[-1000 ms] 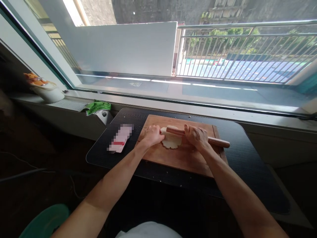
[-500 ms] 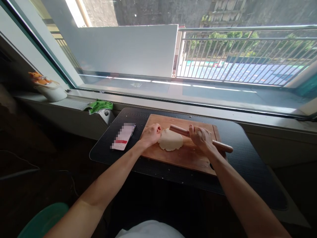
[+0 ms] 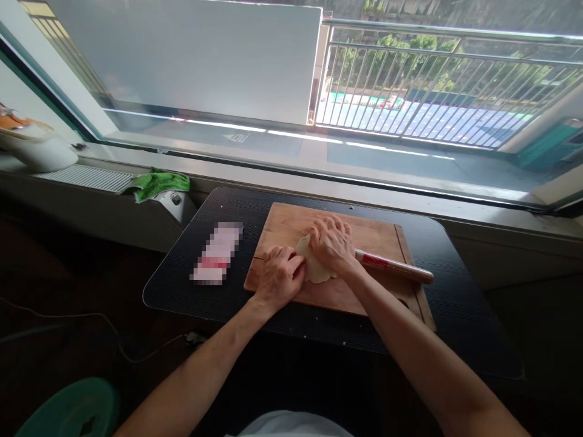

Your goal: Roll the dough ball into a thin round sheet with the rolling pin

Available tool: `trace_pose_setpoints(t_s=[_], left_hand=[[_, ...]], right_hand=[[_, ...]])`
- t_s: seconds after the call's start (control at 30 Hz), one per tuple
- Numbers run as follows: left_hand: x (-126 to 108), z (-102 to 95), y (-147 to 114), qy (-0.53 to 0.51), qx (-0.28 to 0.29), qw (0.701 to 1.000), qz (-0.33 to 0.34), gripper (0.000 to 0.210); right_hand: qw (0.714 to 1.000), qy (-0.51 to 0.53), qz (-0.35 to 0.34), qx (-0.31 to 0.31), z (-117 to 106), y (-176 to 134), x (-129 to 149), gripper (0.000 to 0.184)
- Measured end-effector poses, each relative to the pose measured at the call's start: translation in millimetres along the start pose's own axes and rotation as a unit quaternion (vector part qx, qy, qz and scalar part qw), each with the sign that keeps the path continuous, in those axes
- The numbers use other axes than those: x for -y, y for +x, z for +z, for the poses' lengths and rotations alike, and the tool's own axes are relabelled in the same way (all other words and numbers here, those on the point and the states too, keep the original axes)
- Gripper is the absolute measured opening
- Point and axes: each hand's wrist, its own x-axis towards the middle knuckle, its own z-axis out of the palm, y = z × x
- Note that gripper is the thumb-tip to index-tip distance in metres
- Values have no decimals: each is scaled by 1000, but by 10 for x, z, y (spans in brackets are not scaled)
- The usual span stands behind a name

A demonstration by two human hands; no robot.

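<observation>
Fingers of the left hand [image 3: 280, 276] curl close together at the left edge of the dough [image 3: 314, 267], flat on the wooden board [image 3: 291, 223]. Those of the right hand [image 3: 333, 244], bent, slightly spread, overlap its right side; whether either grips, I cannot tell. 1 rolling pin [image 3: 396, 266] extends rightward from beneath.

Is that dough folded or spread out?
The dough is spread out where it shows: a thin pale sheet, wavy lower edge, on the wooden board. The right hand hides part; cannot tell there.
</observation>
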Motion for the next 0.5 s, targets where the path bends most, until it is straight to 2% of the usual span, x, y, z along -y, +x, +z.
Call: trace_pose_setpoints(t_s=[0.1,0.17,0.37,0.43,0.5], left_hand=[[4,1,-7,-10,-6,1000,0,16],[-5,-6,-6,-17,-6,1000,-1,15],[-27,-3,-12,-15,-4,1000,-5,14],[-31,-4,-15,-12,-4,1000,-5,15],[-32,-9,-15,-10,-3,1000,-6,16]], right_hand=[[999,0,39,24,13,284,-107,50],[997,1,60,46,-2,363,-153,53],[997,-8,-38,66,30,-43,-68,55],[998,-16,-25,63,24,33,-67,54],[997,-24,6,67,7,234,-96,53]])
